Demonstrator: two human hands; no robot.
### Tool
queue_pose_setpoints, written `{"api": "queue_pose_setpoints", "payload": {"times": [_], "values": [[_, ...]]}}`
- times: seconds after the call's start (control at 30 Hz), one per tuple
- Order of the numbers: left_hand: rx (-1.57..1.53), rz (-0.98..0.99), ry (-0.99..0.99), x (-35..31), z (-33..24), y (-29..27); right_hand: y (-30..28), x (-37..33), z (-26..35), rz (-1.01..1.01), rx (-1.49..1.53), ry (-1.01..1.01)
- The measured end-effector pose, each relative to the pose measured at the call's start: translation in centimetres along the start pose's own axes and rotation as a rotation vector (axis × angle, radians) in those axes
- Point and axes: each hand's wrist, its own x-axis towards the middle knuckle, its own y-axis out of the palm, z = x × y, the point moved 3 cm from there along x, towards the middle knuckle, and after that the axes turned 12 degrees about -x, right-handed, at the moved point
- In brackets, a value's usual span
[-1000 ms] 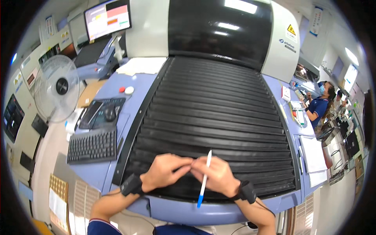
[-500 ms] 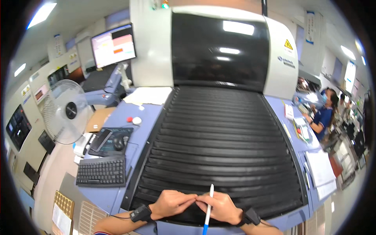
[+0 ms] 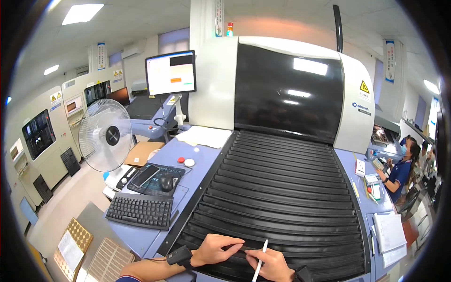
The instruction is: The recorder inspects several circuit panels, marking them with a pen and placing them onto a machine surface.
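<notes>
Over the near end of the black ribbed bed (image 3: 282,192), my left hand (image 3: 216,249) is held with forefinger and thumb stretched to the right and a narrow gap between them. Nothing shows in it, and its other fingers are curled out of sight. Just right of it, my right hand (image 3: 272,264) grips a slim white pen (image 3: 261,258), which points up past the fingers. A small space separates the fingertips of the two hands. Both wrists wear black bands.
A large white machine (image 3: 289,89) with a dark cover stands at the far end of the bed. To the left are a keyboard (image 3: 140,210), mouse (image 3: 166,181), fan (image 3: 107,136) and monitor (image 3: 170,73). Papers (image 3: 390,231) lie right; beyond them a person (image 3: 400,171) works.
My fingertips, which met before, are now slightly apart. The view has tilted upward and turned left, so the machine and desk appear lower and farther right. The pen stays in my right hand.
</notes>
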Motion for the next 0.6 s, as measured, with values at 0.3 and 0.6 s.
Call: {"api": "queue_pose_setpoints", "payload": {"times": [0.3, 0.6], "values": [[-0.001, 0.141, 0.181, -0.3, -0.2, 2.1, 0.4, -1.0, -0.7, -0.008, -0.021, 0.071], [0.043, 0.071, 0.195, -1.7, 0.5, 0.7, 0.5, -0.3, 0.5, 0.086, -0.056, 0.039]]}}
